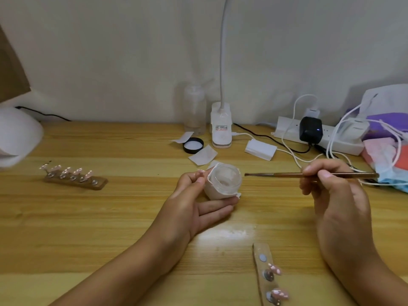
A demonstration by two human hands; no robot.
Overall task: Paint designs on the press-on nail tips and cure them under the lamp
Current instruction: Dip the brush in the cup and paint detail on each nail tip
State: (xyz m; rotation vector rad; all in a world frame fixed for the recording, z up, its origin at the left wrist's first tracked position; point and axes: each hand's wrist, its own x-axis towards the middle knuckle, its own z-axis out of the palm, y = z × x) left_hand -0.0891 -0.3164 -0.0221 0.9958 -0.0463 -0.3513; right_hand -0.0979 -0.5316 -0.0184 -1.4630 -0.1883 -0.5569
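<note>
The coming move turns on the gap between the brush tip and the mouth of the jar [223, 181]. The jar, wrapped in white paper, sits in mid-table, tipped so its open mouth faces up and towards the right. The left hand [194, 202] grips it, thumb and forefinger pinched at its left side and the other fingers laid out straight under its base, the wrist resting low on the wooden table [110, 217].

The brush [287, 174] lies nearly level, its long axis running left to right, parallel with the table's front edge. Its dark tip stops just beside the jar's right rim, not touching it and not inside it. The right hand [331, 195] pinches the handle well back from the tip, between thumb and fingertips, with the palm turned towards the left.

By my reading the step is loading the brush: a short travel leftwards with a slight dip of the tip would do it.

The nail tips [274, 269] due for painting stand on a wooden strip [261, 248] at the front edge, just inside the right forearm, so the right hand is the nearer one. A second strip [75, 181] of tips sits towards the left edge, near a blurred white dome [17, 135], possibly the curing lamp
</note>
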